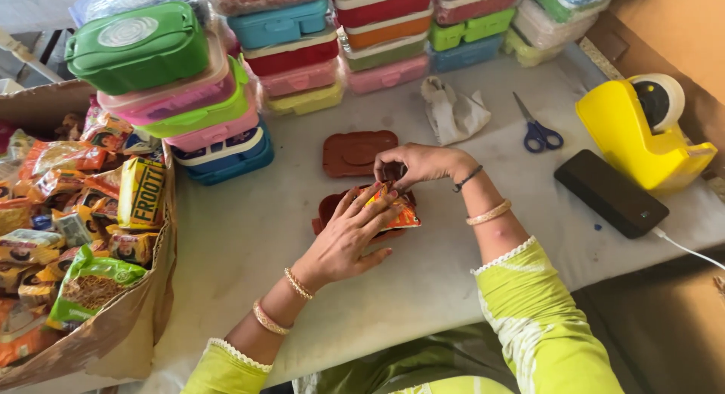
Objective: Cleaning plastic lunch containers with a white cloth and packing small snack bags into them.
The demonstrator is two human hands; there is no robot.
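Observation:
A small brown lunch box (326, 207) lies open on the white table, its brown lid (355, 152) lying just behind it. An orange and red snack packet (396, 213) sits in the box. My left hand (347, 239) presses flat on the packet from the left. My right hand (415, 164) pinches a small dark item at the packet's top edge. Both wrists wear bangles and the sleeves are lime green.
Stacks of coloured plastic lunch boxes (189, 100) fill the back and left of the table. A cardboard box of snack packets (83, 213) stands at the left. White cloth (453, 111), blue scissors (538, 130), black phone (610, 192) and yellow tape dispenser (638, 133) lie to the right.

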